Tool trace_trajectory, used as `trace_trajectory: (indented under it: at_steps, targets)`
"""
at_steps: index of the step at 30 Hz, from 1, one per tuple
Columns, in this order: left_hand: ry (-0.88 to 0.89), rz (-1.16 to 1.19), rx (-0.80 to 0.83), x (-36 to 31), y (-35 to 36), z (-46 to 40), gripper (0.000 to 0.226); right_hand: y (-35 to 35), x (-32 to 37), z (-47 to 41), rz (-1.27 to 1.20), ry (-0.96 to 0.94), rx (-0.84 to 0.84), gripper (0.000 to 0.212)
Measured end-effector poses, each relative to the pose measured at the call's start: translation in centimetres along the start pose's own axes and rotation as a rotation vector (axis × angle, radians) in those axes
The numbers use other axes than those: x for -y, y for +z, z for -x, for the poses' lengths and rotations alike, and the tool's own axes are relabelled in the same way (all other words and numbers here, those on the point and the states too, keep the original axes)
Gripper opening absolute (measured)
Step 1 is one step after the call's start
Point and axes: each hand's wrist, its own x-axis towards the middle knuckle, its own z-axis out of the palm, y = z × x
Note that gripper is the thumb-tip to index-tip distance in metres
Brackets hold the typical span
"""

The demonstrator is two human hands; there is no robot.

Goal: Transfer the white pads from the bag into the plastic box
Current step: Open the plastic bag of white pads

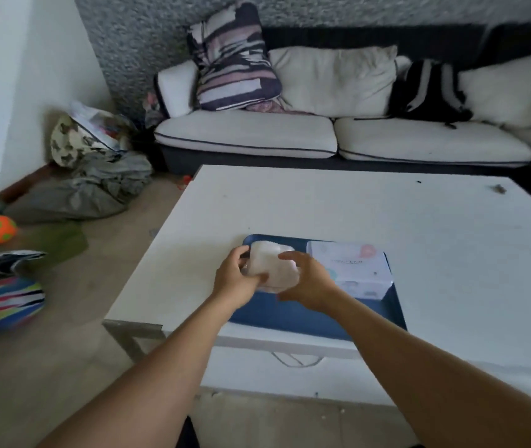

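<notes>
A clear plastic box [272,265] showing white inside is held over the left part of a blue tray [290,315] on the white table. My left hand [236,278] grips the box's left side with curled fingers. My right hand [306,281] curls round its right side and top edge. The white bag of pads [353,270], printed with pastel shapes, lies on the tray just right of my hands. Individual pads cannot be made out through the box.
The white table [338,208] stretches ahead, with a white sofa [251,130] and cushions behind it. A black backpack [425,92] sits on the sofa. Balls [2,229], clothes [89,185] and bags clutter the floor to the left.
</notes>
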Motion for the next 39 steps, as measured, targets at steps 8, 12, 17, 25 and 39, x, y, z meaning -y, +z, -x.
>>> trace_trajectory:
  at_steps: [8, 12, 17, 25, 39]
  targets:
    - [0.186, 0.049, -0.043, -6.6, 1.3, 1.3, 0.037, -4.5, -0.1, 2.0, -0.313, -0.034, -0.374, 0.018]
    - [0.212, 0.152, -0.159, -8.5, 2.2, 0.5, 0.048, -7.1, 0.3, 1.5, -0.465, -0.018, -0.356, 0.009]
    - [0.305, 0.116, -0.195, -8.0, 4.6, -0.3, 0.045, -8.2, -0.2, 1.8, -0.544, 0.086, -0.213, 0.014]
    - [0.364, -0.158, 0.087, -8.7, 8.7, -2.6, 0.023, -7.0, -0.9, 0.0, -0.532, 0.207, -0.040, 0.026]
    - [0.248, -0.155, 0.181, -5.9, 3.9, -3.2, 0.037, -6.3, -1.4, -1.1, -0.950, 0.213, 0.021, 0.037]
